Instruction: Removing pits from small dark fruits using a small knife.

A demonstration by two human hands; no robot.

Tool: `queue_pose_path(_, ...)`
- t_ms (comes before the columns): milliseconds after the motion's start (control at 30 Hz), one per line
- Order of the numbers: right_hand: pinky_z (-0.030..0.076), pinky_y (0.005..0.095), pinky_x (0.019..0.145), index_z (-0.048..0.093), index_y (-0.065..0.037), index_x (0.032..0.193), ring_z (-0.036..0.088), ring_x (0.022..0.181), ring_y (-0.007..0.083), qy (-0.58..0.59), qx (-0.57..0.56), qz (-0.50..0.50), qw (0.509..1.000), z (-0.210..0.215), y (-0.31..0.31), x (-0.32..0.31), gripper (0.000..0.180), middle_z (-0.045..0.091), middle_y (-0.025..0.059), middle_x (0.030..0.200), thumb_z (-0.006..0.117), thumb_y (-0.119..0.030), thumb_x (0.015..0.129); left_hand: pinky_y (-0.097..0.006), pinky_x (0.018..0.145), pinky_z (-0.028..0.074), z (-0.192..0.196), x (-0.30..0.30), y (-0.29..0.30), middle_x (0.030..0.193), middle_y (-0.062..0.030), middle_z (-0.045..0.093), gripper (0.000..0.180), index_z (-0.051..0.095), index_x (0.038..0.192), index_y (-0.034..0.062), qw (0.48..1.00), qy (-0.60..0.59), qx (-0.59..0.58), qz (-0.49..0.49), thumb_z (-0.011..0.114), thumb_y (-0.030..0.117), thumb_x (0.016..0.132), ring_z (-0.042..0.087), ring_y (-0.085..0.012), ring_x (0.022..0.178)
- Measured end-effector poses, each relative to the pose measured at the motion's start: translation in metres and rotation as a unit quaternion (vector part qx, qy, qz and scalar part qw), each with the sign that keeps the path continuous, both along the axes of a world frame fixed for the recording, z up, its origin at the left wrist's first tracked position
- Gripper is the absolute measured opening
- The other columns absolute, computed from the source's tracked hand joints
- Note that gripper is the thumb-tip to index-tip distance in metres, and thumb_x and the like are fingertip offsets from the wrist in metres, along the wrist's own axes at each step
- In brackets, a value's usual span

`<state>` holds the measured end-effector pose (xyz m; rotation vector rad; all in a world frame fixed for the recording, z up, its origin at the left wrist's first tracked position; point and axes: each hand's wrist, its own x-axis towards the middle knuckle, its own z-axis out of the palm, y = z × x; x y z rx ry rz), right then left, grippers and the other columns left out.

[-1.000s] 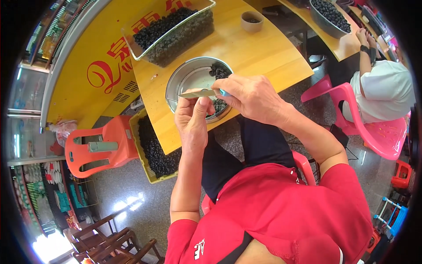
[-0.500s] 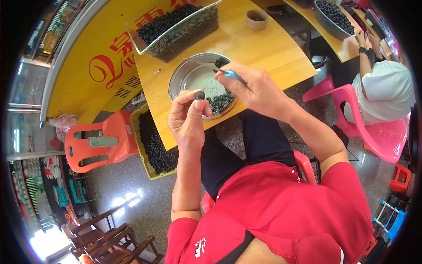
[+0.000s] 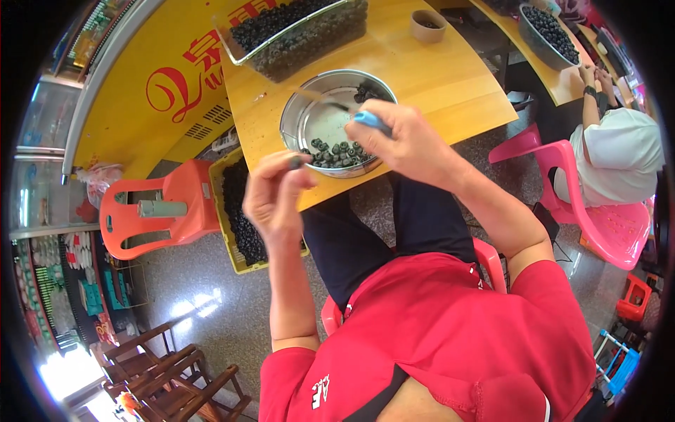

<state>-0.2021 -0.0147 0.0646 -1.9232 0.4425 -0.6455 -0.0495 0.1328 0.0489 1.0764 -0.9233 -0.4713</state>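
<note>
The left hand (image 3: 273, 197) is raised in front of the table edge, its fingertips pinched together on one small dark, rounded piece (image 3: 296, 162). The right hand (image 3: 401, 137) is closed around a blue-handled tool (image 3: 371, 121) whose thin metal blade reaches over the round, shiny metal pan (image 3: 299, 126); dark trimmed pieces (image 3: 337, 152) lie heaped against the pan's near wall. Beyond the pan stands a clear, box-shaped tray (image 3: 309, 32) of dark nuts on the smooth wooden table (image 3: 450, 77). Half a second ago the left hand hung lower and nearer the pan; now it sits higher and further left, while the right hand has moved over the pan.
</note>
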Motion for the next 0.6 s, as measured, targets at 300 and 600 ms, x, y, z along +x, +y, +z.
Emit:
queue_pose_path(300,0.039,0.0194,0.062,0.062,-0.002,0.089,0.049,0.067,0.0039,0.020,0.107,-0.097,0.989,-0.019,-0.036,-0.035,0.026,0.054,-0.0025,0.071,0.058,-0.027,0.094,-0.022,0.063,0.048,-0.162,0.151,0.110,0.085,-0.0072,0.065,0.020,0.058,0.103,0.0017,0.917,0.129,0.235,0.297,0.067,0.007,0.086,0.060,-0.0101,0.067)
queue_pose_path(600,0.034,0.0195,0.057,0.062,-0.003,0.090,0.043,0.063,0.0030,0.026,0.121,-0.122,0.985,-0.036,-0.045,-0.055,0.026,0.051,-0.0037,0.068,0.058,-0.028,0.094,-0.026,0.081,0.048,-0.135,0.151,0.068,0.107,-0.0113,0.063,0.029,0.056,0.115,-0.0032,0.916,-0.098,0.216,0.323,0.062,0.009,0.090,0.060,-0.0150,0.091)
